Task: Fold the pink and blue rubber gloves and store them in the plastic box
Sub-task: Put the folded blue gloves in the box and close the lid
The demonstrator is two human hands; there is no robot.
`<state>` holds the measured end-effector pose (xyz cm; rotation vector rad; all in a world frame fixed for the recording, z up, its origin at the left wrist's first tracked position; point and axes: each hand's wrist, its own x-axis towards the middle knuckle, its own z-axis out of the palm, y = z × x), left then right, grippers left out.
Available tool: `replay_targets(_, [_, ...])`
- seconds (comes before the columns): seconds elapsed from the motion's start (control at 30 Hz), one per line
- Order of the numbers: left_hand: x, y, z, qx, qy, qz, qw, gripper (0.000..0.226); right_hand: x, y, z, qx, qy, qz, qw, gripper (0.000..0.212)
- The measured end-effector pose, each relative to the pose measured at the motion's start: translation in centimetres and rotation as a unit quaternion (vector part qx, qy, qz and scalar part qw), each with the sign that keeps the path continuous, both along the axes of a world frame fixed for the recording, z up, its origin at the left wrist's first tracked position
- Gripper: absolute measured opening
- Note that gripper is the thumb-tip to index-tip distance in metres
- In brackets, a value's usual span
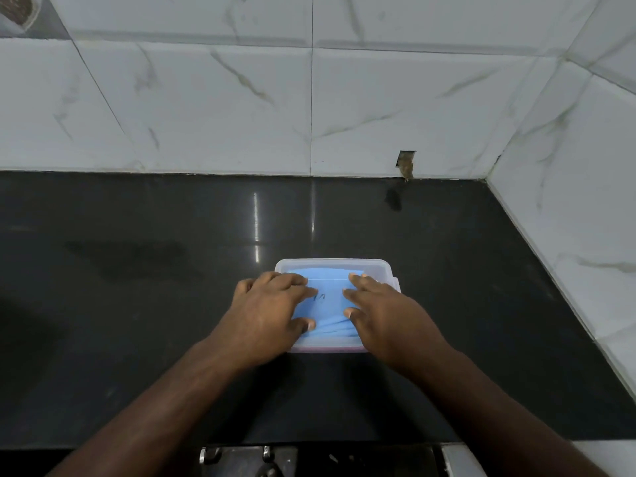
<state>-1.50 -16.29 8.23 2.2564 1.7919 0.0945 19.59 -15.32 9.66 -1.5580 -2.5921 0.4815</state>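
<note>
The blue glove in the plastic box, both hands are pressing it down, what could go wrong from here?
The blue glove looks bunched and wrinkled at the near edge of the plastic box, so it may spring back up when the left hand and right hand lift. Pressing near the front rim could also tip or slide the light box on the glossy counter.

both hands pressed flat, palms down and fingers spread, on a folded blue glove (329, 297) inside a clear plastic box (378, 266): left hand (272, 311) on the glove's left part, right hand (382, 313) on its right, with bare blue showing between them. a thin pink strip (325, 348) visible through the box's near wall, just under the thumbs. all on a glossy black countertop (137, 304), with white marbled wall tiles (206, 98) beyond the fingertips and off to the right.
</note>
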Motion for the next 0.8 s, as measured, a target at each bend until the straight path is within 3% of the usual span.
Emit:
replay_targets(0.1, [-0.4, -1.7, -0.9, 0.036, -0.036, 0.005, 0.999, 0.045, 1.4, -1.8, -0.2, 0.073, -0.018, 0.013, 0.997, 0.035])
replay_targets(0.2, [-0.5, -2.6, -1.7, 0.057, -0.058, 0.01, 0.997, 0.037, 2.1, -2.9, -1.3, 0.004, -0.036, -0.016, 0.999, 0.036])
replay_targets(0.27, [-0.3, -2.3, -1.8, 0.064, -0.063, 0.016, 0.996, 0.036, 2.2, -2.3, -2.2, 0.027, -0.058, -0.005, 0.998, 0.039])
replay_targets(0.43, [-0.1, -0.2, -1.8, 0.077, -0.075, 0.036, 0.994, 0.036, 1.7, 0.7, -2.2, -0.002, -0.018, 0.01, 1.0, 0.046])
replay_targets(0.8, [-0.6, 10.3, -2.2, 0.074, -0.135, 0.06, 0.986, 0.032, -0.1, 10.0, -1.9, -0.016, 0.0, -0.053, 0.998, 0.043])
